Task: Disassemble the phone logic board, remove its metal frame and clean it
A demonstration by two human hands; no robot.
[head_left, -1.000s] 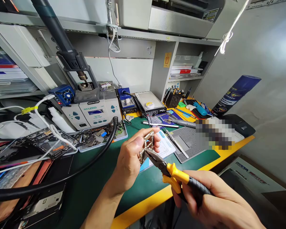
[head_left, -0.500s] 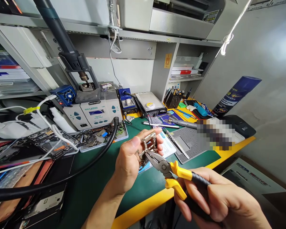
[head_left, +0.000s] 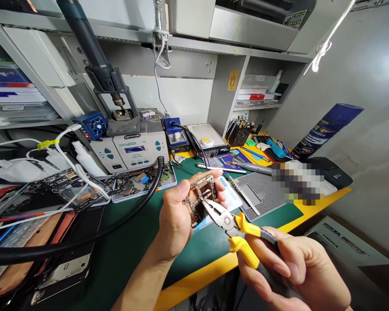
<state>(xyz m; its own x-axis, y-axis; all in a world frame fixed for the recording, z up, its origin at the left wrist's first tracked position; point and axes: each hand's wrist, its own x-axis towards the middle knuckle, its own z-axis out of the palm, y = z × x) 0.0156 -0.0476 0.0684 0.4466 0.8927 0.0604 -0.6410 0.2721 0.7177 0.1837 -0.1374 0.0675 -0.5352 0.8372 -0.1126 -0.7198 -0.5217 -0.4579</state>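
My left hand [head_left: 176, 216] grips a small metal frame with square openings [head_left: 199, 190] by its edges, thumb on the near side and fingertips at the far side. The frame is tilted up toward me above the green mat [head_left: 168, 265]. In my right hand [head_left: 298, 268] is a pair of combination pliers [head_left: 227, 220] with yellow and black handles. The jaw tips meet the frame near a crossbar. Whether they are clamped on the bar or only touching it, I cannot tell. Part of the frame is hidden by my left thumb and palm.
A rework station [head_left: 134, 149] with a black hose [head_left: 132, 216] stands behind to the left, beside a tray of circuit boards [head_left: 142, 183]. Tweezers [head_left: 241, 194] lie on a perforated metal plate [head_left: 274, 201]. A blue spray can [head_left: 327, 129] leans at the right.
The frame is turned a little, showing its openings more fully. The plier handles have spread slightly apart. The whole view has shifted slightly.
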